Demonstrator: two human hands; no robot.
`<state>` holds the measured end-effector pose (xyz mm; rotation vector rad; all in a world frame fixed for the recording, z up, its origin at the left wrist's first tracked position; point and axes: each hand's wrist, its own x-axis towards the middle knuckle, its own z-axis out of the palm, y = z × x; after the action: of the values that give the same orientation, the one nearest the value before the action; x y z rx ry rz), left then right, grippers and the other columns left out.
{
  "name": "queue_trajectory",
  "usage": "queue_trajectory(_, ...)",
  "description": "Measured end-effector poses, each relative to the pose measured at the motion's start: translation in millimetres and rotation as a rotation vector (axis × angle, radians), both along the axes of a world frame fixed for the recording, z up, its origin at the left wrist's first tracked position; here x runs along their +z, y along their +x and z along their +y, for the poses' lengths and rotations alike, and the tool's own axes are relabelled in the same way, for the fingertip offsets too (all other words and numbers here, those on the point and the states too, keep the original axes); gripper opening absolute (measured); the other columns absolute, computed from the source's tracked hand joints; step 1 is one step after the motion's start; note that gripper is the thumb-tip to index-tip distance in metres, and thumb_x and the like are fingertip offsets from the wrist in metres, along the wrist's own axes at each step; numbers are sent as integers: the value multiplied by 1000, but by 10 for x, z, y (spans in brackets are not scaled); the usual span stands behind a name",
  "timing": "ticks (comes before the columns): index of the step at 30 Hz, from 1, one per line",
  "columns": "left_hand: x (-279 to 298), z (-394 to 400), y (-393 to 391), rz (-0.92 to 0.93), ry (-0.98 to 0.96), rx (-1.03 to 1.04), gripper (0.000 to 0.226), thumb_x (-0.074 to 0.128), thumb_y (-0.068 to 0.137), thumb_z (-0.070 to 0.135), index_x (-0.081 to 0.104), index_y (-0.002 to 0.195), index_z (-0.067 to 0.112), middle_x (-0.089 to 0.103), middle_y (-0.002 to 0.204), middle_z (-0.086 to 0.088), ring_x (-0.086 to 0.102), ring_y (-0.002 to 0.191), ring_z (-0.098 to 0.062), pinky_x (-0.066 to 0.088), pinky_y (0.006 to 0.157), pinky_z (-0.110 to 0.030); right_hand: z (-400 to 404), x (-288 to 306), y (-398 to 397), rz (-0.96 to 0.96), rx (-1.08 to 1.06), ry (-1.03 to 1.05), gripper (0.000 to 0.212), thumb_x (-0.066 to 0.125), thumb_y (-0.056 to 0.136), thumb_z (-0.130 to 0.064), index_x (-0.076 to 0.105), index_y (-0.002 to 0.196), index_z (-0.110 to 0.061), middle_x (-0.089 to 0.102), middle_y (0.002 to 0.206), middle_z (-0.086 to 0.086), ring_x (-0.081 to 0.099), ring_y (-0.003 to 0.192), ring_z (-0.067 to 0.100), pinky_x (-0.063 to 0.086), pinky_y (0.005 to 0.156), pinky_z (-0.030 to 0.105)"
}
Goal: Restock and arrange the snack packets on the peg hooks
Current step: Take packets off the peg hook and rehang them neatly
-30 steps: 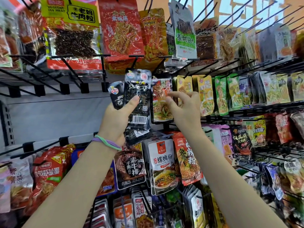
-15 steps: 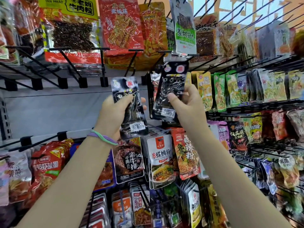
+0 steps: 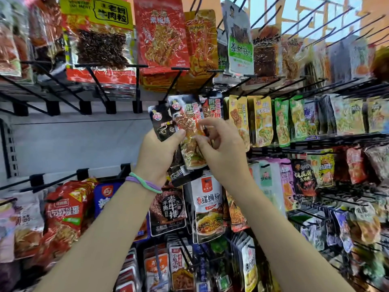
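Glossy black snack packets [image 3: 163, 123] fanned, crinkled, gripped by both hands [image 3: 155, 152]

Bare grey back panel [image 3: 73, 144] is lying open left of both hands; black peg hooks [image 3: 94, 81] are jutting above, red snack packets [image 3: 63, 216] are crowding below, yellow packets [image 3: 261, 121] are blocking right.

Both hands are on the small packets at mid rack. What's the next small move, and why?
Probably peel one packet free with the right hand and lift it toward a peg: the left hand grips a fanned bunch, and the right pinches its front one.
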<state>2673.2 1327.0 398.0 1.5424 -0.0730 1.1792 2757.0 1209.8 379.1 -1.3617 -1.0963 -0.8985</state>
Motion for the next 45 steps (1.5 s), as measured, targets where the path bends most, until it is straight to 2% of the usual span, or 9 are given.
queue_trajectory(6,26,3,14,40,4,-1,20,81,84,29,71,94,15,78,96,-10,74,94,-33,58,90,-59,-18,15,137,382,349,-131,32,65,97,-34,65,104,-3,70,94,18,62,81,32,50,72,42)
queue_trajectory(10,38,45,46,60,-18,-21,8,72,95,21,67,97,14,74,94,-12,71,86,-31,55,88,-65,-49,136,250,459,327,8,50,65,93,-42,59,100,7,55,81,11,47,73,20,35,70,36)
queue_trajectory(15,48,120,65,31,-32,-38,71,87,69,57,64,121,16,73,119,-13,69,110,-39,53,95,-65,-20,281,307,531,302,38,46,66,96,-37,62,111,6,68,96,22,59,82,24,51,83,49)
queue_trajectory(18,67,106,58,-19,-60,-48,16,79,89,25,69,99,18,76,98,-8,72,92,-28,59,89,-58,20,279,376,559,285,22,37,67,95,-36,56,80,-5,57,81,16,54,76,29,48,80,43)
queue_trajectory(20,53,132,77,-18,-32,-48,6,74,92,13,70,93,18,76,88,-3,72,82,-21,61,79,-48,21,260,426,588,308,10,40,66,95,-35,41,70,-16,42,77,9,40,74,21,40,74,38)
queue_trajectory(27,72,116,89,-14,-39,-41,6,78,87,11,75,91,10,77,91,-9,73,85,-25,62,81,-48,-13,184,439,342,-88,101,32,72,90,-39,53,104,-17,47,90,-9,45,78,2,38,69,17)
queue_trajectory(33,106,8,149,-25,-15,-86,11,78,86,10,73,96,7,78,89,-8,75,81,-24,61,70,-35,-13,49,186,249,318,-204,29,72,92,-35,63,91,-7,63,77,9,58,64,16,50,58,29)
queue_trajectory(38,80,-18,160,48,66,-60,28,76,89,11,65,114,19,76,99,-7,74,93,-21,60,84,-42,-44,21,252,236,294,4,16,73,92,-18,59,85,-19,63,77,4,56,68,12,43,61,18)
queue_trajectory(45,63,-181,127,127,252,-130,32,62,100,19,60,130,10,70,122,-12,70,111,-23,60,91,-38,-57,51,207,194,436,-72,36,71,93,-18,65,128,-25,70,103,12,69,75,37,60,66,49)
